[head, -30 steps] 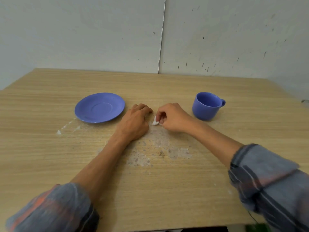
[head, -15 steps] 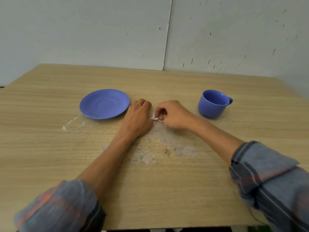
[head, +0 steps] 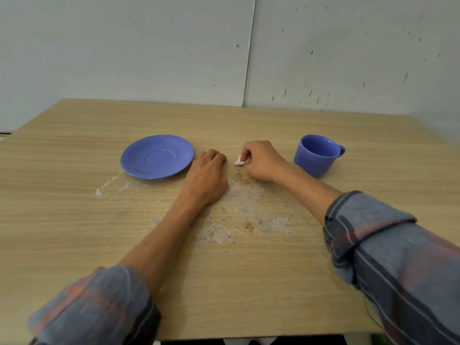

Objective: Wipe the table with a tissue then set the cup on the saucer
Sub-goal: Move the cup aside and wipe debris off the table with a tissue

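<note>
From the head camera, the right hand [head: 261, 161] is closed around a small wad of tissue [head: 240, 161], pressing it to the desk [head: 74, 220]. The left hand [head: 207, 176] rests curled as a loose fist, holding nothing, just beside it. Pale smears [head: 246, 197] lie on the near side of both hands, so wiping looks unfinished. The cup [head: 317, 154] stands just right of the right hand; the saucer [head: 157, 156] lies bare, just left of the left hand. Setting the cup remains.
</note>
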`<state>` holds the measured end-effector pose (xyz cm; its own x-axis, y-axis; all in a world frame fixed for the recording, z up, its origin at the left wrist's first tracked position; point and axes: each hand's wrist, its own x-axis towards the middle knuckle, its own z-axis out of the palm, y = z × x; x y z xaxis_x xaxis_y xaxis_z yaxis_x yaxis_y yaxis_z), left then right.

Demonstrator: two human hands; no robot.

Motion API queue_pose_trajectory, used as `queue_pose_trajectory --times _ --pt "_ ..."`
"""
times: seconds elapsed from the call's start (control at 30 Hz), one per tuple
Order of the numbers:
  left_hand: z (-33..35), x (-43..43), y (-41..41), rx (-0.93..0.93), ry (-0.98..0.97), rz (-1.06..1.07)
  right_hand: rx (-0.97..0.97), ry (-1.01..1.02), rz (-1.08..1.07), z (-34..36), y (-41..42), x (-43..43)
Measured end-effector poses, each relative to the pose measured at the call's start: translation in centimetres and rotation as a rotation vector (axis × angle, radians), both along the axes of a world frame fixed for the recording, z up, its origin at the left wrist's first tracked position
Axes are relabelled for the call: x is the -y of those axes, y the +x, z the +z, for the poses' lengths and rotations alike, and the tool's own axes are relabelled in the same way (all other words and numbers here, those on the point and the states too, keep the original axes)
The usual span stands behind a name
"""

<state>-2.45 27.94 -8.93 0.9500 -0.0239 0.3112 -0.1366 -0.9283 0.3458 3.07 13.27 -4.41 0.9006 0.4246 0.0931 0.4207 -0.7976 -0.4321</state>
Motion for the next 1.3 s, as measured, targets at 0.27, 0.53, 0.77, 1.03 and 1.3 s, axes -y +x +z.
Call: queue_pose_trajectory --times 0.27,0.53,0.77,1.03,1.3 --pt "0.0 0.3 -0.1 0.02 0.024 -0.07 -0.089 -0.014 0.081 0.4 -1.7 1.1" --pt "-0.1 0.0 0.1 0.014 0.036 -0.064 -0.137 -0.044 0.057 0.2 -1.1 2.5" --pt "-0.5 -0.1 0.3 0.021 -0.044 -0.025 0.02 0.119 -0.021 -0.3 0.0 -0.9" --pt "-0.4 -0.1 0.4 0.016 -0.078 -0.03 0.007 0.057 -0.06 -0.3 0.6 1.7" --pt "-0.6 -0.1 0.4 0.013 -0.082 -0.03 -0.051 0.036 0.059 -0.6 -1.7 3.0"
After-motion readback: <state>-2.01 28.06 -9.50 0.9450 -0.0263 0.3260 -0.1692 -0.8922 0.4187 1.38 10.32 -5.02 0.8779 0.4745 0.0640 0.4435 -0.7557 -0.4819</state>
